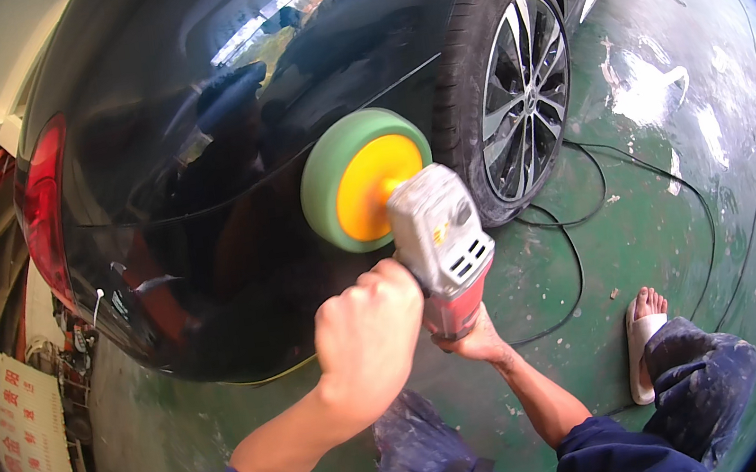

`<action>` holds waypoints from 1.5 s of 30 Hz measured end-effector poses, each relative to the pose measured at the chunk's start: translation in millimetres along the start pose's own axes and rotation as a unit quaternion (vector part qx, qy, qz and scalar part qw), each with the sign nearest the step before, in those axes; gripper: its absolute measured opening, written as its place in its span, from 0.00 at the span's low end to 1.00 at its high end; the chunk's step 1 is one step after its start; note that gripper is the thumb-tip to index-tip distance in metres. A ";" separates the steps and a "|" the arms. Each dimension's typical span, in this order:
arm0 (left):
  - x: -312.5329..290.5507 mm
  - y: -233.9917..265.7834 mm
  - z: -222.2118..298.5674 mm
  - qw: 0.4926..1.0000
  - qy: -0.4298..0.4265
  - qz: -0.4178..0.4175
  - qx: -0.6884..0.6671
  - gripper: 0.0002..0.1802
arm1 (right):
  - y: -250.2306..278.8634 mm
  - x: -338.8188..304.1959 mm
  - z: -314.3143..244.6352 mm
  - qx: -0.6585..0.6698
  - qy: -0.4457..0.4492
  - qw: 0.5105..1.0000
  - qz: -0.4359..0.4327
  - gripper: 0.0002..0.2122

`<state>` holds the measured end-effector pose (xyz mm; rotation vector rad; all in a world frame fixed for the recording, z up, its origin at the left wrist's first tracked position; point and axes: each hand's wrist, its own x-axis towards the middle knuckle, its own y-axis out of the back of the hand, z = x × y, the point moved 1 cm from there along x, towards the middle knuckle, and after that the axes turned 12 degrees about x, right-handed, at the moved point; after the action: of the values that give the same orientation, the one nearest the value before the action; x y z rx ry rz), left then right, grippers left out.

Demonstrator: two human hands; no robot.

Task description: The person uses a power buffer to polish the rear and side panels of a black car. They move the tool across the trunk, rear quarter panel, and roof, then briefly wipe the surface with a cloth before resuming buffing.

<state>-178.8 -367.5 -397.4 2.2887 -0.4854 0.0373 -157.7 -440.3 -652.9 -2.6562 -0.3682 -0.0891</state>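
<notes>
A car polisher [440, 233] with a grey head and red body is held between my two hands. My left hand [370, 323] is closed in a fist at the side of its head; whatever handle lies inside the fist is hidden. My right hand [479, 339] wraps the rear of the red body from below, its fingers partly hidden. At the front, a thick green foam pad [325, 195] on a yellow backing disc [381, 186] sits against the dark glossy rear bumper [241, 283] of a car, between tail light and rear wheel. Whether it presses firmly, I cannot tell.
The rear wheel [527, 97] stands just right of the pad. Black cable [579, 276] loops over the green floor [645, 229] beside it. A red tail light [48, 208] is at left, with a white printed sign [30, 425] below. My sandalled foot [644, 335] rests at right.
</notes>
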 end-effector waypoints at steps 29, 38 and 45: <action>-260.7 -126.3 -169.0 0.921 0.298 0.133 -0.211 0.12 | -184.6 -51.9 -14.3 -0.304 0.118 0.927 -0.184 0.15; -267.5 -121.2 -215.9 0.871 0.356 0.174 -0.292 0.10 | -213.3 -46.4 -83.3 -0.347 0.068 0.910 -0.218 0.18; -190.5 -62.5 -210.5 0.911 0.314 0.151 -0.222 0.15 | -172.3 -29.5 -117.2 -0.314 0.071 0.929 -0.183 0.16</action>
<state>-307.3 -116.1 -328.1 1.6139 -0.4398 0.7214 -233.2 -351.4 -477.7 -3.1314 -0.9137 -0.6073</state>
